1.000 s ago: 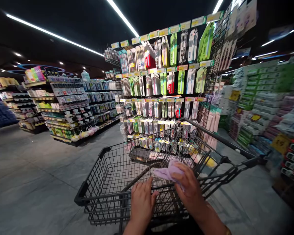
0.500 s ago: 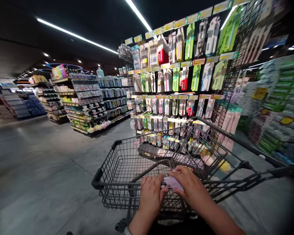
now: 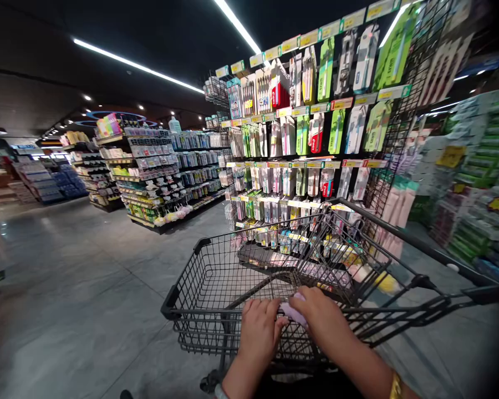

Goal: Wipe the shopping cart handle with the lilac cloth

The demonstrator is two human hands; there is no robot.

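- Plainly, in the head view, one black wire shopping cart (image 3: 210,315) stands before a rack (image 3: 291,164) of toothbrush packs (image 3: 326,69), too many to count.
- Two hands: the left hand (image 3: 258,327) curls over the cart's near rail, firmness unclear; the right hand (image 3: 322,321) pinches one lilac cloth (image 3: 293,313) at that rail.

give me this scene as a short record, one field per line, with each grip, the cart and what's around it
left grip: fingers over the shopping cart's near rim
right grip: holds a lilac cloth at that rim
shopping cart: black wire basket, standing on a grey floor
behind it: display rack hung with toothbrush packs
worn: gold bracelet, right wrist
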